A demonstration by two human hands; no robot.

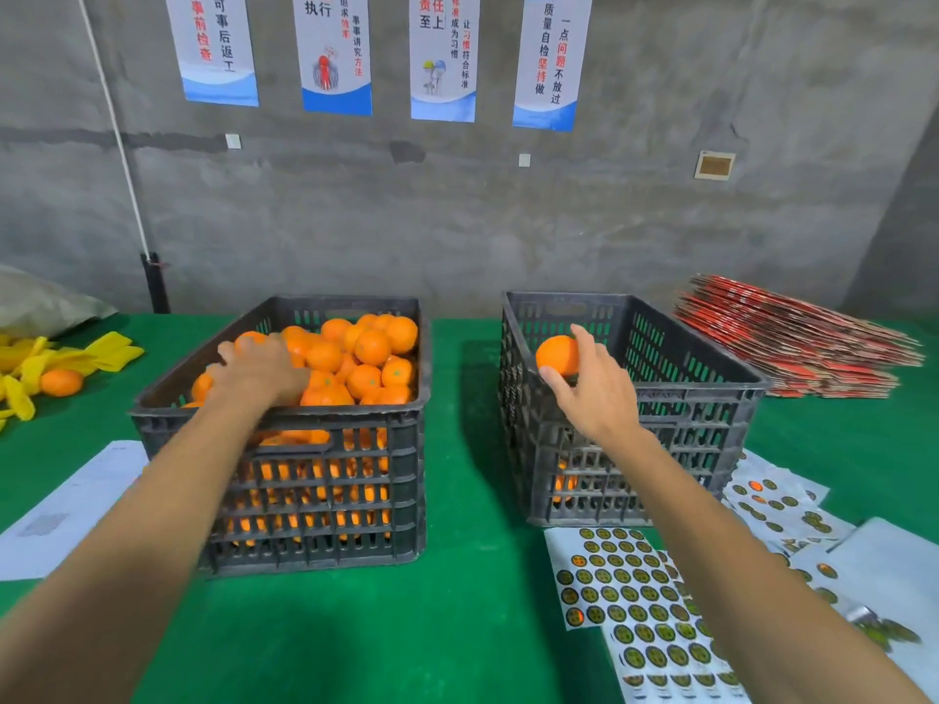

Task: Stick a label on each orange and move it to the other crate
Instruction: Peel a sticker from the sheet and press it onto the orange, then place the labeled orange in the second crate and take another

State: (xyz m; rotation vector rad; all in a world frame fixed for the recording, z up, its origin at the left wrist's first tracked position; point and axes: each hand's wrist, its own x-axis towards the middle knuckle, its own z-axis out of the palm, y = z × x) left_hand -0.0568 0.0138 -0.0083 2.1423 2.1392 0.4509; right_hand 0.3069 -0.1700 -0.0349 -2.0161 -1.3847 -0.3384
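Now my right hand [592,386] pinches one orange [558,354] above the near-left rim of the right crate [731,398]; my left hand [261,370] rests on the heaped oranges [366,358] in the left crate [325,500], its grip hidden; two crates stand on the green tabletop [457,627]; label sheets [617,581] lie below my right grip; one stray orange [61,382] far left.

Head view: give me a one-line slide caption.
Right hand holds an orange over the nearly empty right crate while left hand reaches into the full left crate.
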